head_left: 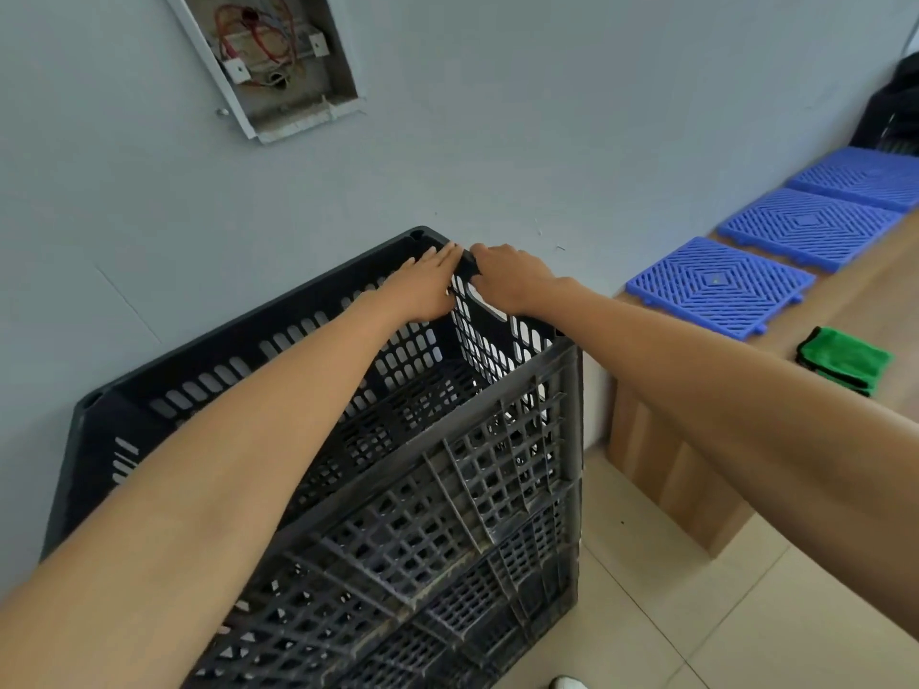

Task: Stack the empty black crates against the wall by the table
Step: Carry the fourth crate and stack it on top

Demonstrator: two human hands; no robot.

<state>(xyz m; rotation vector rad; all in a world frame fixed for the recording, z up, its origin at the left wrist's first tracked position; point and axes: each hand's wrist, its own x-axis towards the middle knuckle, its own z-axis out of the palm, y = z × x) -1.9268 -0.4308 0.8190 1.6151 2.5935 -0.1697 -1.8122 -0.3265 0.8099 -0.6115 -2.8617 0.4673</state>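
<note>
A stack of black slatted crates [447, 529] stands against the grey wall [497, 141], just left of the wooden table [855, 295]. The top crate [258, 360] is empty and open upward. Both arms reach across it to its far right corner. My left hand [422, 285] rests on the inside of the right end wall near the rim. My right hand [512, 278] grips that same end rim from outside, fingers curled over the edge by the handle slot.
Three blue grid tiles [716, 285] lie in a row on the table along the wall, with a folded green cloth [843, 360] nearer me. An open wiring box [278, 57] sits in the wall above. Pale floor tiles [696, 614] lie right of the stack.
</note>
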